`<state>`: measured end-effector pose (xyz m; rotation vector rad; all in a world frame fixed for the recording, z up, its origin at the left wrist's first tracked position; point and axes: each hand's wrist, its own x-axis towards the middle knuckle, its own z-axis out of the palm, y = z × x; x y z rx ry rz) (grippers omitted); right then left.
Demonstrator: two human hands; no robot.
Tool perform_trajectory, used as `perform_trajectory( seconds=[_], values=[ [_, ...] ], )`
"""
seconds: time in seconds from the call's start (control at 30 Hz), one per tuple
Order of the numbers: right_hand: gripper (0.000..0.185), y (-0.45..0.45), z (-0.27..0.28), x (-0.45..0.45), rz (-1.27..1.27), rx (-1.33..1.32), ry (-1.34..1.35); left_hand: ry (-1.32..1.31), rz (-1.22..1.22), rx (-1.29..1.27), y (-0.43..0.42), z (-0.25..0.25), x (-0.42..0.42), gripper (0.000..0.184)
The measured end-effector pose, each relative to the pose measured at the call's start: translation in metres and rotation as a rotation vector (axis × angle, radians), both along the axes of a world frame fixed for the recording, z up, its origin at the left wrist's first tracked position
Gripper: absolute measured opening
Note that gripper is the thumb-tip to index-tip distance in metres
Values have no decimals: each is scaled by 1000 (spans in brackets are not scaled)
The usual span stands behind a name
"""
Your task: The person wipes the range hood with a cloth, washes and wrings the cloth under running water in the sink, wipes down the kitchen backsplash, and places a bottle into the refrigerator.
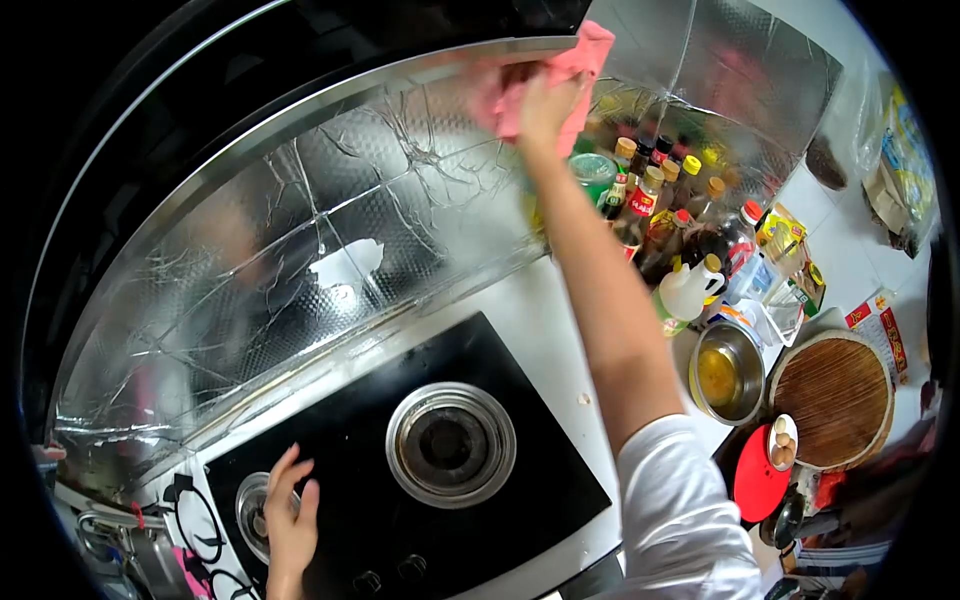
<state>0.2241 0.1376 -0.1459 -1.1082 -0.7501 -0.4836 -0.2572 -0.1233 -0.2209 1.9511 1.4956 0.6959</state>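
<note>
gripping pink cloth (pixel 592 60), right hand (pixel 548 106) clamped on it, left hand (pixel 290 520) with fingers apart, red bottle label (pixel 642 203) illegible

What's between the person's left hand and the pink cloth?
In the head view, black stovetop, a strip of white counter, then shiny foil backsplash lie between the left hand and the pink cloth.

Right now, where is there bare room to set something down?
A strip of white counter lies bare between the hob and the bottles, partly behind your right arm. The round wooden board beside the metal pot looks mostly bare. It's crowded among the bottles, near your right hand and its pink cloth.
</note>
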Motion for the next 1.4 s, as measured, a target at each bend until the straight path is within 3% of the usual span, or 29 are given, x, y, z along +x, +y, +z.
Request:
perform_trajectory(
  seconds=[0.07,0.17,0.2,0.23,0.3,0.37,0.43,0.53,0.57,0.67,0.77,0.8,0.87,0.93,1.03,1.1,1.13,1.17,1.23,1.3,1.37,1.4],
  values=[
    [60,10,-19,-43,-142,-40,-116,-26,41,-87,-6,-5,-19,22],
    [67,-26,-55,-125,321,-181,-265,-91,-1,-105,0,2,-2,22],
    [69,-26,-71,-140,147,-60,-558,-95,6,-110,2,5,11,22],
    [69,-34,-78,-139,154,-66,-561,-94,-24,-74,3,10,28,22],
    [63,-44,-82,-129,150,-216,-1025,-55,-107,31,4,17,53,22],
    [59,-35,-78,-84,82,-368,-1112,-3,-147,74,2,20,52,22],
    [43,-18,-61,-33,-167,-157,-850,41,-137,98,-2,19,38,22],
    [48,10,-59,1,-200,-539,-354,46,75,9,-20,18,6,20],
    [45,9,-48,-13,33,-286,-6,7,107,-2,-24,12,-8,19],
    [42,-1,-55,-102,-16,40,95,-128,173,-56,-23,-7,-39,18],
    [44,-37,-90,-181,10,-266,-783,-176,79,-58,-11,-5,-14,19],
    [44,-40,-100,-180,26,-276,-782,-134,29,-35,-8,1,4,20],
    [60,-43,-121,-171,220,-208,-1310,-130,-65,-5,-8,20,38,22],
    [62,-38,-117,-132,308,-173,-1362,-148,-119,24,-12,28,39,21],
    [50,-22,-105,-55,237,-442,-799,-141,35,-23,-26,24,-3,18],
    [46,-14,-84,-43,777,-524,1,-168,155,-56,-42,17,-40,16],
    [47,-7,-76,-49,816,-460,174,-186,224,-72,-49,15,-56,15],
    [47,-11,-58,-87,429,-422,62,-220,255,-76,-54,13,-73,15],
    [49,4,-46,-158,-36,61,-304,-209,283,-33,-56,12,-95,14],
    [48,-22,-30,-220,-191,-231,-637,-232,292,-13,-54,11,-99,14],
    [57,-25,-45,-270,370,-285,-746,-268,283,-26,-51,16,-83,15],
    [63,-29,-50,-290,441,-274,-956,-178,199,1,-48,19,-75,17]
  ],
)
